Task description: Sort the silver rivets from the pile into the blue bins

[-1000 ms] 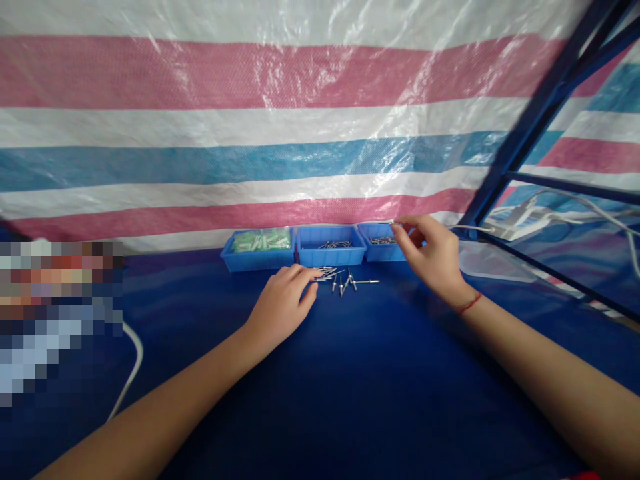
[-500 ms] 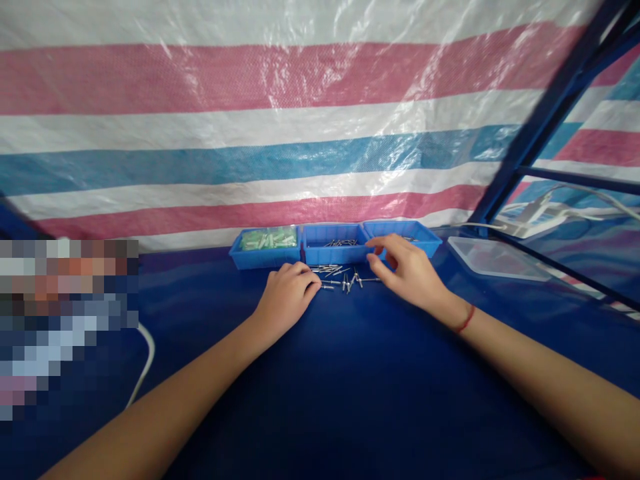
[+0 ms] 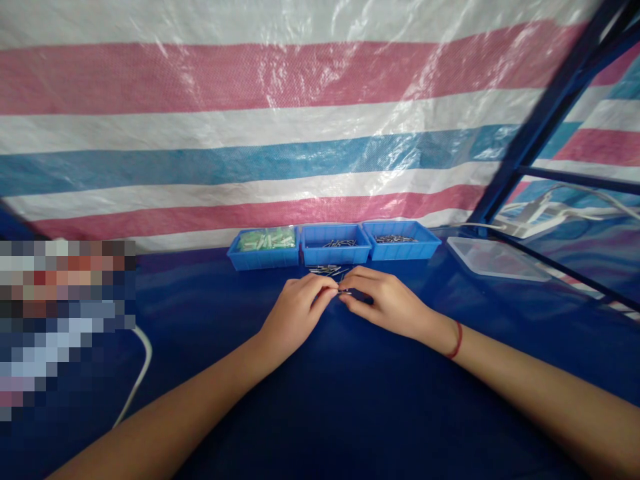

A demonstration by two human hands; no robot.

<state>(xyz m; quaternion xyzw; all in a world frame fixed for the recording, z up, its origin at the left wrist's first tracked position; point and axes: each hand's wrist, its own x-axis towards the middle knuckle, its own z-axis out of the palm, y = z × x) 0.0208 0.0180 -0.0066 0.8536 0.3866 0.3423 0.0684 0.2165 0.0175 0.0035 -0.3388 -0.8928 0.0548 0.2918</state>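
Right hand (image 3: 387, 301) now down from right bin (image 3: 406, 251) to left hand (image 3: 297, 310), fingertips nearly meeting; cannot tell if either grips; rivets (image 3: 326, 270) on counter (image 3: 320, 407) just beyond. Left bin (image 3: 265, 259): green pieces; middle bin (image 3: 335, 255), right bin: slender metal pieces.

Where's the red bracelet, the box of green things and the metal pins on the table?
Red bracelet (image 3: 459, 341): head view, middle of its band.
Box of green things (image 3: 265, 259): head view, front wall.
Metal pins (image 3: 325, 270): head view, middle of the pile.
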